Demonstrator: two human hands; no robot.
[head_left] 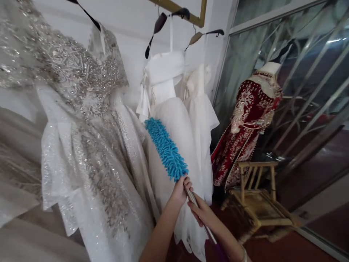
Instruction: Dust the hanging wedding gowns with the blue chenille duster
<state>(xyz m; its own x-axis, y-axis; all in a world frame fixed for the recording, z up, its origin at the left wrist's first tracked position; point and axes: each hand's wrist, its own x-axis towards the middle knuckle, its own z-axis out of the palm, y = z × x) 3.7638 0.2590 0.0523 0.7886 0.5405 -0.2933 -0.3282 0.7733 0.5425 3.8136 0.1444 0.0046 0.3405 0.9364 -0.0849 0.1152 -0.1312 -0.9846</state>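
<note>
1. Since the silver beaded gown [92, 109] hangs just left of the blue duster head [166, 149], a wide swing your way left could catch its soft strands on the beadwork and pull threads.
2. The duster head lies in front of the white gown [174, 120]; you can't tell from here whether it presses the cloth. Too hard a push might drag the gown off its dark hanger [159, 23] – only thin straps seem to bear it.
3. Your left hand [182, 187] is curled around the rod [193, 198] right below the strands, so your knuckles could rub the skirt.
4. Your right hand [201, 214] holds the rod lower down, thumb along it, fingers underneath. If that hold seems loose, the rod could twist; the pale band [245, 255] at your wrist may snag fabric too.
5. Farther right stand the red gown [249, 105] and the bamboo chair [259, 209] – stepping back that way without looking, you could knock the chair.
</note>
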